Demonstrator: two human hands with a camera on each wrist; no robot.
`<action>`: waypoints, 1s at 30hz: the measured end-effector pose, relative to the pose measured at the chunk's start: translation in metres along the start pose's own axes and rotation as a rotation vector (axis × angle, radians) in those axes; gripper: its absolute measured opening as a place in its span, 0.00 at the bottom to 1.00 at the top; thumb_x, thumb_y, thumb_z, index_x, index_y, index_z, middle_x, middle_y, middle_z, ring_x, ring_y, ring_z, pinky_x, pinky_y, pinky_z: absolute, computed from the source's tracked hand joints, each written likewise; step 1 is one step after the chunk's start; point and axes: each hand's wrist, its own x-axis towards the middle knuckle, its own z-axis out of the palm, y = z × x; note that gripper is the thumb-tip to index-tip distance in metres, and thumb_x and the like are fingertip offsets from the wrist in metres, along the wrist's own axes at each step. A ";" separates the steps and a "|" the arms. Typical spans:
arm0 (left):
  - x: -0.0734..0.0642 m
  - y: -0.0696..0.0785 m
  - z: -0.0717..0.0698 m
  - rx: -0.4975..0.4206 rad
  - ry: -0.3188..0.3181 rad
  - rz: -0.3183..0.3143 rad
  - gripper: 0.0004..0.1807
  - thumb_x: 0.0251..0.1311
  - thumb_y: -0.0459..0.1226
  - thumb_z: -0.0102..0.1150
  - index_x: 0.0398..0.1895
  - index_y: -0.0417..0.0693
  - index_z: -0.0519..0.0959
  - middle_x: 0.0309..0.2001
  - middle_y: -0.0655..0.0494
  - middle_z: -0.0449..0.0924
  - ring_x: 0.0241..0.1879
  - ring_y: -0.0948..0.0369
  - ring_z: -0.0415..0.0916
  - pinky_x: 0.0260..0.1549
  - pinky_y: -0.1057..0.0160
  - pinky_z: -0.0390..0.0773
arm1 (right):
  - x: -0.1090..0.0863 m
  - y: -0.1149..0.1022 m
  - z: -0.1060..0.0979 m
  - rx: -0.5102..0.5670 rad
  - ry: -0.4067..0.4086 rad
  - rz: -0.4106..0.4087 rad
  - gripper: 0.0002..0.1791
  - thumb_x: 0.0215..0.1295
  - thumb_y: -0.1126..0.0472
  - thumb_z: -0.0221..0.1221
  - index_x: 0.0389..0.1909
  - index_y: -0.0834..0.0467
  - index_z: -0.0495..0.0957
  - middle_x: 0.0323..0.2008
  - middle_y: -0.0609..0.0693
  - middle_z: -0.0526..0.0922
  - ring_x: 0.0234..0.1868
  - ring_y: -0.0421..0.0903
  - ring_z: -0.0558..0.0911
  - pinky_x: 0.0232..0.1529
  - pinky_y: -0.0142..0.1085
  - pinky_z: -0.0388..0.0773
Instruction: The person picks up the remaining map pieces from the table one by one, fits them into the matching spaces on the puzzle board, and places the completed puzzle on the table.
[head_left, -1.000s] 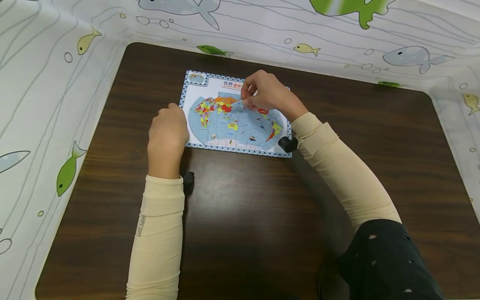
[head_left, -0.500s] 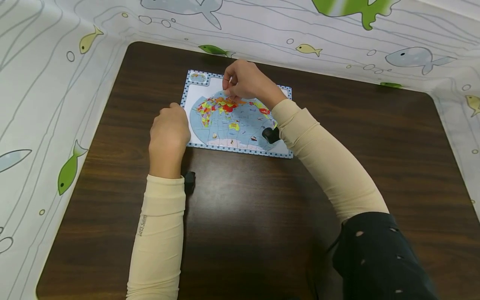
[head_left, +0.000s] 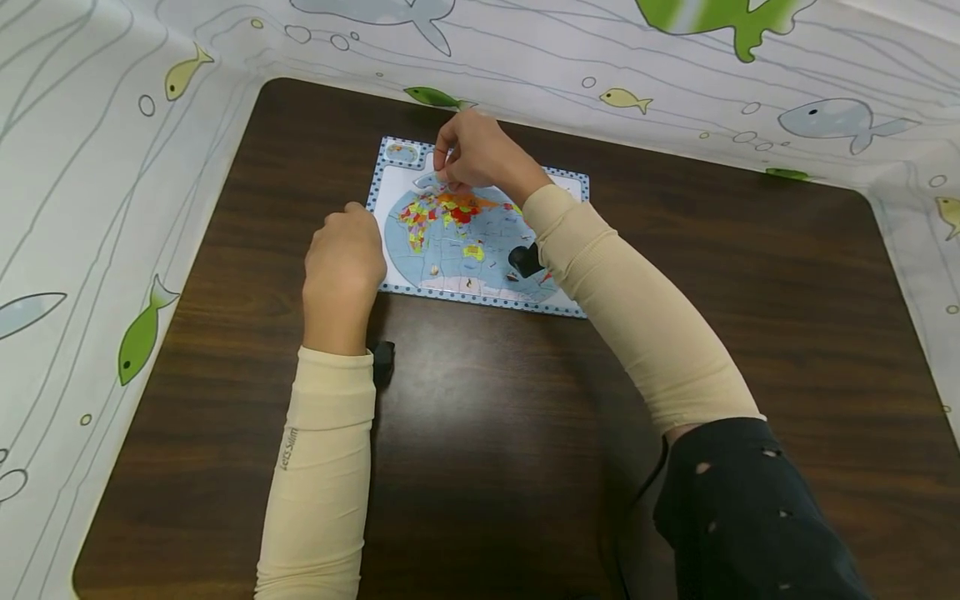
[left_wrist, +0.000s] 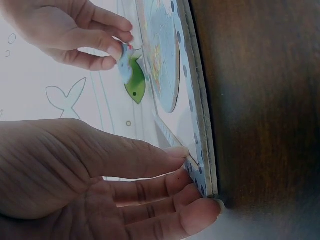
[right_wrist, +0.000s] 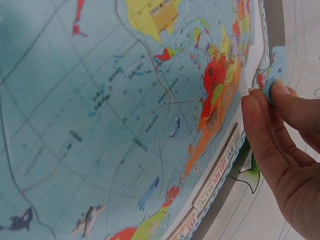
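A world map jigsaw puzzle with a blue dotted border lies on the dark table. My left hand holds its left edge; in the left wrist view the thumb is on top of the border, with the fingers curled at the corner's edge. Over the map's upper left, my right hand pinches a small puzzle piece between thumb and fingertips. The piece is light blue with a bit of red and is raised off the board, tilted. Part of the puzzle's title strip is hidden behind the right hand in the head view.
The brown wooden table stretches around the puzzle. A white backdrop with printed fish and whales rises behind and at both sides. A black wrist camera overlaps the map's right part.
My right hand has moved left across the top of the map, carrying the puzzle piece from above the middle to the upper left. The left hand keeps its hold on the board's edge.
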 end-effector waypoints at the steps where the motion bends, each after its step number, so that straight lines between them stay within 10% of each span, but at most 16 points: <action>1: 0.000 0.000 0.000 -0.001 -0.001 -0.002 0.31 0.66 0.25 0.57 0.71 0.21 0.62 0.62 0.20 0.71 0.55 0.32 0.78 0.56 0.33 0.83 | 0.001 0.000 0.000 0.004 0.000 0.001 0.07 0.76 0.61 0.65 0.48 0.59 0.83 0.50 0.56 0.89 0.37 0.45 0.86 0.51 0.34 0.87; 30: -0.001 -0.001 0.001 0.016 0.019 -0.004 0.31 0.65 0.26 0.59 0.69 0.22 0.63 0.59 0.22 0.74 0.52 0.32 0.81 0.54 0.33 0.85 | 0.016 0.003 0.015 -0.148 0.043 0.023 0.09 0.77 0.57 0.64 0.51 0.54 0.87 0.60 0.52 0.87 0.55 0.46 0.78 0.62 0.39 0.80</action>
